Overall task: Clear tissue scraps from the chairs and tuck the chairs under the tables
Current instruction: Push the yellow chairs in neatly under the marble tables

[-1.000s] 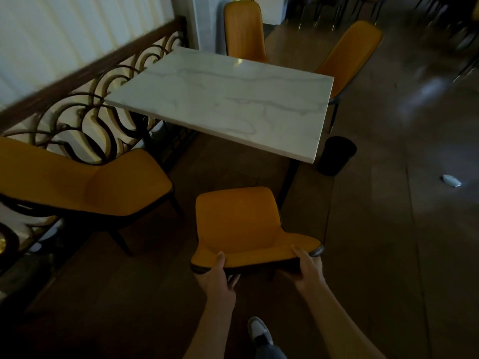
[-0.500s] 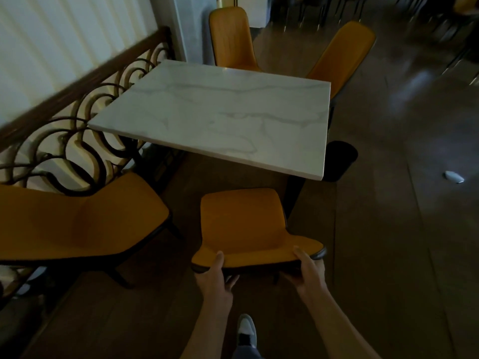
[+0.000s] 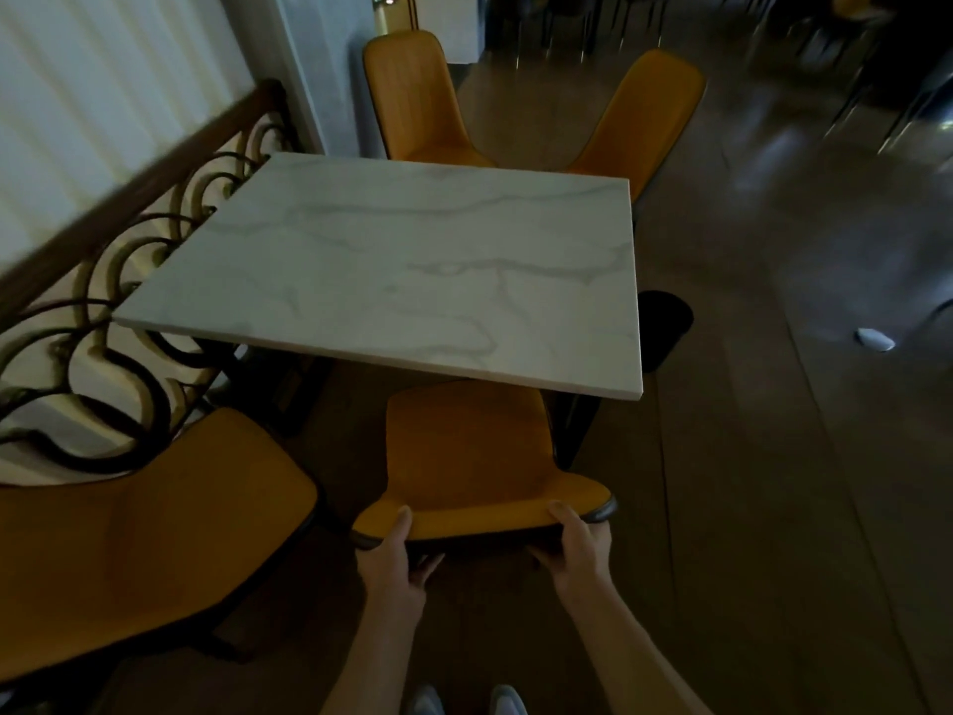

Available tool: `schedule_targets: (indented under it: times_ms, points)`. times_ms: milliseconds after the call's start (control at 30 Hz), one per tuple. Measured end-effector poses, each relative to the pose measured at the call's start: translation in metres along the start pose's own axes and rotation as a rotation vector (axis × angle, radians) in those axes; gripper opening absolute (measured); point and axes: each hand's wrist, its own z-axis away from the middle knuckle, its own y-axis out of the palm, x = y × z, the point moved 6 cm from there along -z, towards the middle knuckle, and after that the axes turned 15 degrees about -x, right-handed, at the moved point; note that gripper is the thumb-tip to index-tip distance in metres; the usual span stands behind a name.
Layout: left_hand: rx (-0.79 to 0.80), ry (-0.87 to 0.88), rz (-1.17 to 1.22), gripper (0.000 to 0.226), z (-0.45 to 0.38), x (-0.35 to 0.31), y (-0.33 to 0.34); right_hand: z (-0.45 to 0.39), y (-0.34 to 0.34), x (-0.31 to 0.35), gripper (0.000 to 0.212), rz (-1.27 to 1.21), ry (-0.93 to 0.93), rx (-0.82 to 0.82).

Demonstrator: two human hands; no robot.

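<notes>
Orange chair [image 3: 466,451] under your grip stands at the near edge of the desk [image 3: 402,270], toward its near right corner, with the front of its seat just passing beneath the marble top. Your left hand [image 3: 399,570] clamps the top rim of the backrest at its left end, thumb on the upholstered face and fingers curled behind. Your right hand [image 3: 577,552] grips the same rim at its right end in like manner. A second orange chair [image 3: 149,539] sits off the near left corner, pulled clear of the desk, beside the scrolled railing [image 3: 103,281]. Two further orange chairs [image 3: 417,100] stand at the far edge. A dark bin [image 3: 665,327] rests on the floor just beside the right edge. One white scrap [image 3: 875,339] lies on the floor well apart to the right.
</notes>
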Motion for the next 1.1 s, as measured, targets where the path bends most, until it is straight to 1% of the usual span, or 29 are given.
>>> schedule_targets:
  times_ms: [100,267,433,533,667,733,867,1000,1100]
  points:
    - [0.040,0.005,-0.010,0.074,-0.014,-0.019,0.020,-0.004,0.023,0.004,0.061,-0.030,0.007,-0.025]
    - [0.101,0.013,-0.048,0.071,-0.035,-0.051,0.056,-0.009,0.059,0.013,0.053,-0.080,0.013,-0.083]
    - [0.121,0.027,-0.109,0.073,-0.055,-0.082,0.090,-0.013,0.093,0.019,0.047,-0.125,-0.018,-0.112]
    - [0.148,0.034,-0.132,0.073,-0.065,-0.096,0.111,-0.017,0.110,0.025,0.048,-0.153,-0.021,-0.138]
    - [0.149,0.014,-0.161,0.075,-0.077,-0.112,0.136,-0.023,0.131,0.033,0.049,-0.200,-0.006,-0.144]
    - [0.164,0.003,-0.174,0.071,-0.080,-0.117,0.149,-0.026,0.140,0.039,0.045,-0.206,-0.010,-0.141]
    - [0.184,0.005,-0.186,0.071,-0.081,-0.124,0.172,-0.033,0.153,0.053,0.034,-0.213,-0.025,-0.166]
    - [0.202,0.003,-0.208,0.073,-0.087,-0.134,0.189,-0.037,0.165,0.059,0.041,-0.223,-0.017,-0.186]
    - [0.194,0.004,-0.229,0.074,-0.091,-0.137,0.194,-0.036,0.169,0.060,0.038,-0.223,-0.017,-0.188]
